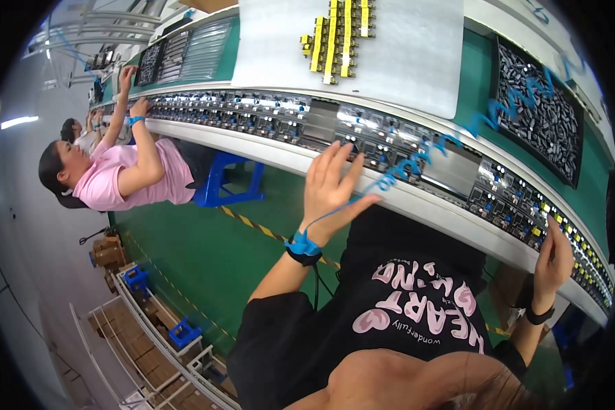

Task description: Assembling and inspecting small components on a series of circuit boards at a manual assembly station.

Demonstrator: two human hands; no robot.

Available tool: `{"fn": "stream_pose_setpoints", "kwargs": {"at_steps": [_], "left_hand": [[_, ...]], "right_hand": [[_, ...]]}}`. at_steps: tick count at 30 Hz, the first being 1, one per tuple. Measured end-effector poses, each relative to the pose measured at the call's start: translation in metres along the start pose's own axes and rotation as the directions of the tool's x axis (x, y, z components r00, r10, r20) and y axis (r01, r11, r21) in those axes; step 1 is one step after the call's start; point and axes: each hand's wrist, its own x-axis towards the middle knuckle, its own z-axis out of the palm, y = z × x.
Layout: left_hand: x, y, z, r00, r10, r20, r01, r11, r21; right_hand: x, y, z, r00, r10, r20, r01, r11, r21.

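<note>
Boards (pixel 376 147) lie under the tips of left fingers (pixel 330 161) and right fingers (pixel 559 239).

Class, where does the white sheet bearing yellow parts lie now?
In the head view, the white sheet lies at top centre, beyond the circuit boards and left of the large black tray.

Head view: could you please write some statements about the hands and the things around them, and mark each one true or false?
1. A blue band is on the wrist of the left hand. True.
2. The coiled cord is red. False: the coiled cord is blue.
3. The right hand is at the row of circuit boards. True.
4. The white sheet is bare. False: yellow parts lie in rows on the white sheet.
</note>
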Motion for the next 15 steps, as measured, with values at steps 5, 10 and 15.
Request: {"fn": "stream_pose_setpoints", "kwargs": {"at_steps": [5,10,15], "left_hand": [[0.003,0.023,0.007,0.998,0.06,-0.023,-0.062,0.995,-0.076],[0.017,0.04,0.01,0.989,0.132,0.073,-0.122,0.984,-0.131],[0.014,0.051,0.006,0.985,0.144,0.098,-0.134,0.985,-0.108]], "right_hand": [[0.056,-0.002,-0.02,0.991,0.106,0.083,-0.107,0.994,0.01],[0.097,0.033,-0.029,0.987,0.078,0.142,-0.078,0.997,-0.008],[0.136,0.061,0.0,0.984,-0.053,0.171,0.077,0.987,-0.141]]}}
